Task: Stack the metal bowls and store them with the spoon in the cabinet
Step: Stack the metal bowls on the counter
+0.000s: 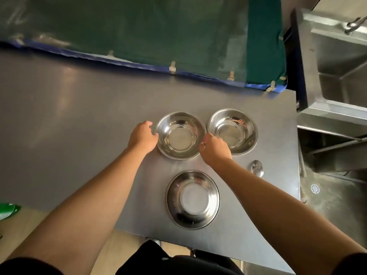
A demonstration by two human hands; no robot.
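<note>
Three shiny metal bowls stand upright on the steel table (79, 120). The far left bowl (179, 135) sits between my hands. My left hand (143, 135) curls around its left rim and my right hand (214, 148) grips its right rim. The far right bowl (233, 130) stands just beside it, partly behind my right hand. The near bowl (192, 199) rests alone closer to me. A metal spoon (257, 168) lies to the right of my right wrist, its handle hidden under my forearm.
A green cloth with a blue edge (158, 36) hangs behind the table. A steel sink unit (337, 76) stands at the right, with a floor drain (315, 188) below. The table's right edge lies close to the spoon. A green object (8, 210) shows at the left.
</note>
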